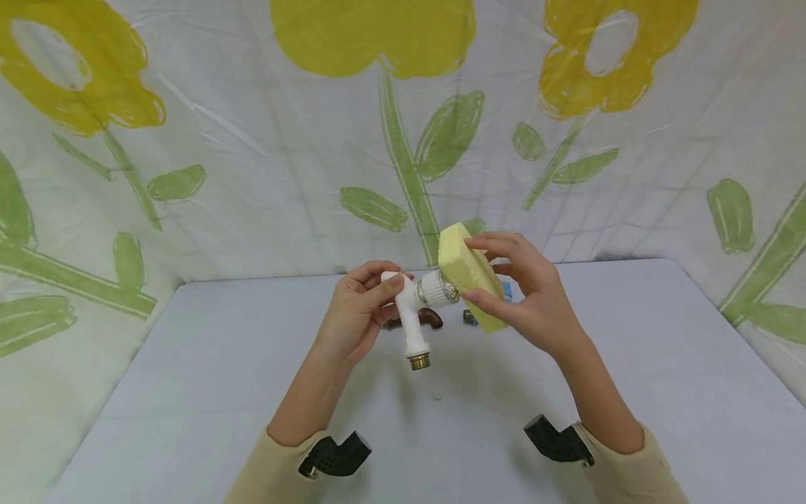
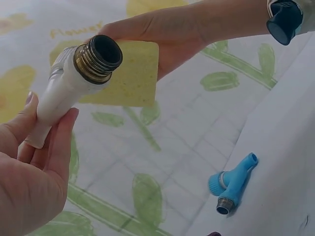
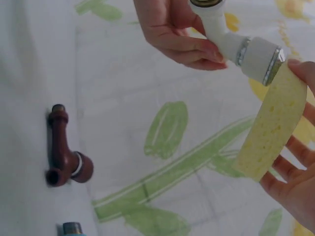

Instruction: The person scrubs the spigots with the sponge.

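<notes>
A white plastic tap [image 1: 411,318] with a threaded brass-coloured end is held up above the table. My left hand [image 1: 362,308] pinches its spout end between thumb and fingers. My right hand [image 1: 522,290] grips a yellow sponge [image 1: 466,269] by its edges, thumb on one side and fingers on the other. In the right wrist view the sponge [image 3: 273,125] meets the end of the tap's ribbed white knob [image 3: 261,59]. The left wrist view shows the tap's open threaded end [image 2: 98,59] in front of the sponge [image 2: 130,73].
On the table [image 1: 220,392], behind the hands, lie a brown tap [image 3: 61,147] and a blue tap [image 2: 234,184]. A white sheet painted with yellow flowers and green leaves [image 1: 371,208] hangs behind. A small speck [image 1: 437,397] lies on the tabletop.
</notes>
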`<state>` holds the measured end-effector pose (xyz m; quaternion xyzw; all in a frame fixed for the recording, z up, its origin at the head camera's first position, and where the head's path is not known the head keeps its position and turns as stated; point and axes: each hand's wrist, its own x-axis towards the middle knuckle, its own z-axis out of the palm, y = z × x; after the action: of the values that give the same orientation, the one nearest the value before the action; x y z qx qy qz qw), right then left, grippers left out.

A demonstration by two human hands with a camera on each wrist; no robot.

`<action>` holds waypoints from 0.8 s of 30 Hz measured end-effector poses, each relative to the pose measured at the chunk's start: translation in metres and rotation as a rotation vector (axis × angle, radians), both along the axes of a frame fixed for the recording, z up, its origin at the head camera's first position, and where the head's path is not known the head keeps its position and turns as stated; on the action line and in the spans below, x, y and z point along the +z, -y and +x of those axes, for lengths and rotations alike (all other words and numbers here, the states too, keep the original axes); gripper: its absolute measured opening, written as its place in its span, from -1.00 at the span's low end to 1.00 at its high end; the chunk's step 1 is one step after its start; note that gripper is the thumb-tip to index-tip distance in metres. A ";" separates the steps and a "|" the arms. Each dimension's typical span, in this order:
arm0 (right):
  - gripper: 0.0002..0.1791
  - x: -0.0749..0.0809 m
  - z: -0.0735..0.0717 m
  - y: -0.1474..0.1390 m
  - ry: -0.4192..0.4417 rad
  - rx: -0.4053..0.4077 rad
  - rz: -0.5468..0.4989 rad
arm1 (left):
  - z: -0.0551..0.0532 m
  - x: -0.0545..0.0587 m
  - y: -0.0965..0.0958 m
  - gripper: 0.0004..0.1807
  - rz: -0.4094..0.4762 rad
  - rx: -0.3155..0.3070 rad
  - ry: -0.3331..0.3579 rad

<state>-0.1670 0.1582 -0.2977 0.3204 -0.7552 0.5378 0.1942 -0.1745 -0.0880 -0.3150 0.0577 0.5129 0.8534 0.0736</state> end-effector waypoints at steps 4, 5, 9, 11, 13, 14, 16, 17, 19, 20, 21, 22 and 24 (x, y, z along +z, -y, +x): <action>-0.37 -0.001 -0.001 0.000 0.020 -0.024 -0.012 | -0.002 -0.004 -0.001 -0.63 0.035 -0.022 0.017; -0.37 -0.001 -0.002 -0.001 0.023 -0.033 -0.011 | -0.002 -0.005 -0.002 -0.65 0.039 -0.029 0.025; -0.38 -0.003 -0.003 -0.002 0.035 -0.063 -0.010 | -0.003 -0.008 -0.005 -0.64 0.037 -0.057 0.050; -0.38 -0.004 -0.004 -0.002 0.041 -0.076 -0.007 | -0.003 -0.010 -0.005 -0.58 0.039 -0.075 0.063; -0.40 -0.005 -0.005 -0.002 0.050 -0.089 -0.001 | -0.003 -0.011 -0.005 -0.55 0.037 -0.090 0.064; -0.40 -0.005 -0.006 -0.002 0.052 -0.098 0.008 | -0.004 -0.012 -0.004 -0.56 0.031 -0.099 0.061; -0.40 -0.006 -0.007 -0.003 0.060 -0.111 0.023 | -0.004 -0.013 -0.004 -0.61 0.022 -0.121 0.050; -0.40 -0.007 -0.008 -0.003 0.063 -0.117 0.032 | -0.004 -0.014 -0.004 -0.65 0.019 -0.136 0.043; -0.40 -0.008 -0.009 -0.004 0.071 -0.129 0.048 | -0.004 -0.016 -0.006 -0.71 0.021 -0.166 0.037; -0.40 -0.008 -0.010 -0.004 0.075 -0.134 0.055 | -0.004 -0.016 -0.006 -0.73 0.026 -0.177 0.039; -0.40 -0.008 -0.010 -0.005 0.079 -0.138 0.057 | -0.004 -0.017 -0.007 -0.75 0.029 -0.185 0.044; -0.40 -0.009 -0.010 -0.006 0.080 -0.142 0.061 | -0.004 -0.017 -0.008 -0.76 0.030 -0.193 0.048; -0.40 -0.009 -0.010 -0.008 0.082 -0.151 0.063 | -0.004 -0.017 -0.008 -0.77 0.025 -0.192 0.058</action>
<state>-0.1774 0.1659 -0.3069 0.2463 -0.8010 0.5104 0.1928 -0.1787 -0.0796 -0.3323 0.0830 0.4919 0.8501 0.1690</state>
